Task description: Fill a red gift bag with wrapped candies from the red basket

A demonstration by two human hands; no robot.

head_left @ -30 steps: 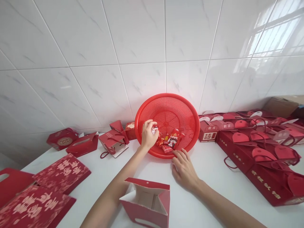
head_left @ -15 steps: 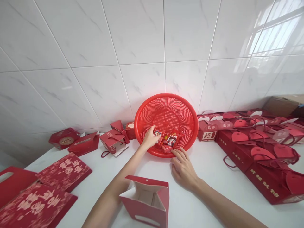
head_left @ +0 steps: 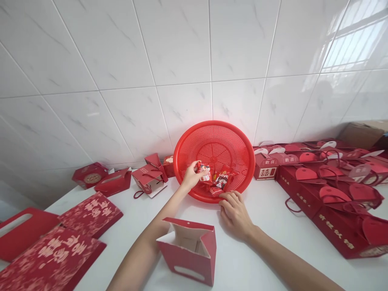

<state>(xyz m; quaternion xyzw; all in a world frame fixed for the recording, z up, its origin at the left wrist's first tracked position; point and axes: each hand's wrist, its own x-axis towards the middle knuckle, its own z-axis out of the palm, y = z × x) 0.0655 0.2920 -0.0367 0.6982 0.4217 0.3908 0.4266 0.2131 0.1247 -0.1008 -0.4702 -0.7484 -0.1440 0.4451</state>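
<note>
A red plastic basket (head_left: 184, 141) with a mesh bottom leans tilted against the tiled wall. Inside its lower part, my left hand (head_left: 191, 178) pinches a small red candy packet (head_left: 205, 173) with a printed picture. Beside that lies another red packet (head_left: 222, 182) marked LOVE, with more wrappers partly covered. My right hand (head_left: 235, 210) is at the basket's front rim, its fingers bent and close together near the wrappers; whether they grip anything is hidden. Close to me, between my forearms, an open-topped red paper box (head_left: 188, 254) with a handle slot stands on the white table.
Rows of red gift boxes (head_left: 321, 206) with cord handles fill the right side. Flat red boxes (head_left: 91, 214) lie at the left. Several small red boxes (head_left: 148, 178) line the wall left of the basket. A brown carton (head_left: 360, 135) sits at the far right.
My left hand has lifted the candy packet slightly, turning its printed face toward me. My right fingers have curled more at the rim. The whole view has shifted a little.
</note>
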